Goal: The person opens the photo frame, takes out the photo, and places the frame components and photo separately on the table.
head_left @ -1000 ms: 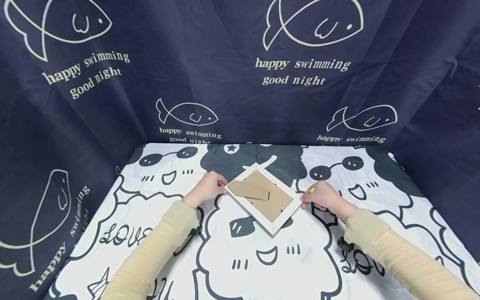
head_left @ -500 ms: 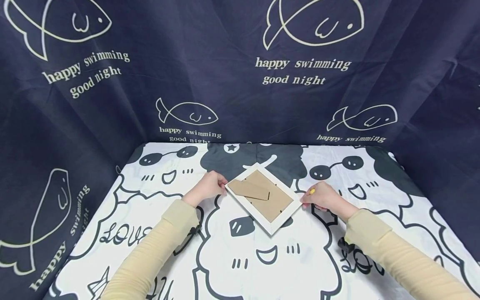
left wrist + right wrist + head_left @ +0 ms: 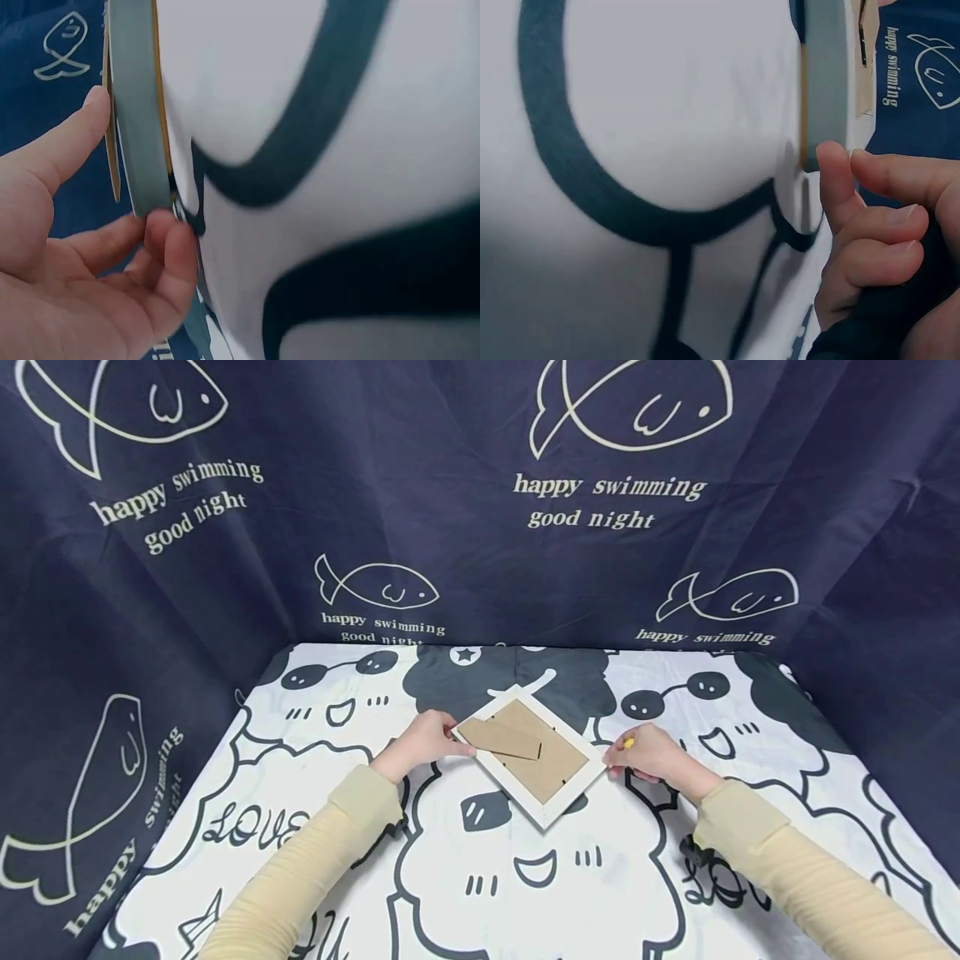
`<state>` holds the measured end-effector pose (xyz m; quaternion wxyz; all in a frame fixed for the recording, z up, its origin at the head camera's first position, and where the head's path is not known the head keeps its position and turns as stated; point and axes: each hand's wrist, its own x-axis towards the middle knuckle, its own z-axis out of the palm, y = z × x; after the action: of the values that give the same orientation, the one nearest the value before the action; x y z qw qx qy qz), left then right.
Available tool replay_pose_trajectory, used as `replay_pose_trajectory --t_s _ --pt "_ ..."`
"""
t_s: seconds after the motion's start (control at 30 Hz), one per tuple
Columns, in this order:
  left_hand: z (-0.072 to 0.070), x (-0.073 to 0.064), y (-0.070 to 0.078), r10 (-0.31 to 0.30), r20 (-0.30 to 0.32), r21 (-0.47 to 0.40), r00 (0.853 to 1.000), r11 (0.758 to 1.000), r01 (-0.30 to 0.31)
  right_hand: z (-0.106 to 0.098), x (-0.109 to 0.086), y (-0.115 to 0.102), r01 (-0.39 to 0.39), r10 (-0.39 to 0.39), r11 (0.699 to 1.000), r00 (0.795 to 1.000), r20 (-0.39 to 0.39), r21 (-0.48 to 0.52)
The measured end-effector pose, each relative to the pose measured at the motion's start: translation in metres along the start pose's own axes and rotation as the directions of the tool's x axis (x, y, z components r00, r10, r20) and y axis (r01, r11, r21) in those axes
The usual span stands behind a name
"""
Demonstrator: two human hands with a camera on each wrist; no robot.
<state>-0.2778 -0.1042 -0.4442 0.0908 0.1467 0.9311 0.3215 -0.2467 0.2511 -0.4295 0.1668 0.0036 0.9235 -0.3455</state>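
A white picture frame [image 3: 543, 814] lies back side up, turned like a diamond, on the patterned cloth [image 3: 536, 918]. Its brown backing board [image 3: 551, 777] carries a folded-down easel stand [image 3: 510, 737]. My left hand [image 3: 429, 739] holds the left corner, thumb over the back and curled fingers at the edge [image 3: 142, 142]. At the opposite corner my right hand [image 3: 647, 752] pinches the frame between thumb and index finger. A small yellow end [image 3: 628, 743] pokes out of the right hand, and a dark object [image 3: 885, 315] rests in its palm; I cannot tell what it is.
The cloth's black and white sheep print covers the whole table. Behind and on both sides hangs a dark blue curtain [image 3: 480, 527] with white fish outlines and lettering.
My left thumb has moved from beside the left corner onto the frame's lower left side. The right hand keeps its hold, and the frame has barely shifted.
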Motion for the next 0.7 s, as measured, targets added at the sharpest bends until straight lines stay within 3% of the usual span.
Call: replay_pose_trajectory --t_s 0.17,0.37,0.43,0.5,0.57,0.6,0.63,0.7 --pt "0.006 -0.005 0.007 -0.002 -0.017 0.013 1.0 1.0 0.002 -0.019 -0.004 -0.013 0.062 -0.062 0.998 0.998 0.003 0.019" --pt "0.012 -0.005 0.01 -0.016 -0.039 0.045 0.999 0.999 0.018 -0.051 -0.02 -0.048 0.159 -0.158 0.985 0.987 -0.016 0.061" --pt "0.014 -0.005 0.01 -0.016 -0.039 0.054 0.999 0.998 0.018 -0.061 -0.026 -0.061 0.182 -0.178 0.974 0.983 -0.048 0.132" --pt "0.015 -0.004 0.01 -0.016 -0.038 0.063 0.999 0.998 0.018 -0.071 -0.032 -0.073 0.214 -0.199 0.94 0.976 -0.085 0.267" --pt "0.016 -0.004 0.01 -0.015 -0.036 0.07 0.999 0.997 0.018 -0.08 -0.038 -0.082 0.261 -0.235 0.856 0.965 -0.114 0.447" --pt "0.016 -0.003 0.011 -0.012 -0.036 0.074 0.999 0.997 0.015 -0.084 -0.041 -0.086 0.291 -0.267 0.785 0.955 -0.126 0.546" --pt "0.015 -0.003 0.011 -0.012 -0.033 0.076 0.999 0.997 0.014 -0.088 -0.043 -0.089 0.322 -0.311 0.699 0.941 -0.135 0.638" --pt "0.015 -0.002 0.012 -0.009 -0.032 0.083 0.999 0.996 0.011 -0.095 -0.047 -0.093 0.38 -0.428 0.497 0.89 -0.16 0.78"
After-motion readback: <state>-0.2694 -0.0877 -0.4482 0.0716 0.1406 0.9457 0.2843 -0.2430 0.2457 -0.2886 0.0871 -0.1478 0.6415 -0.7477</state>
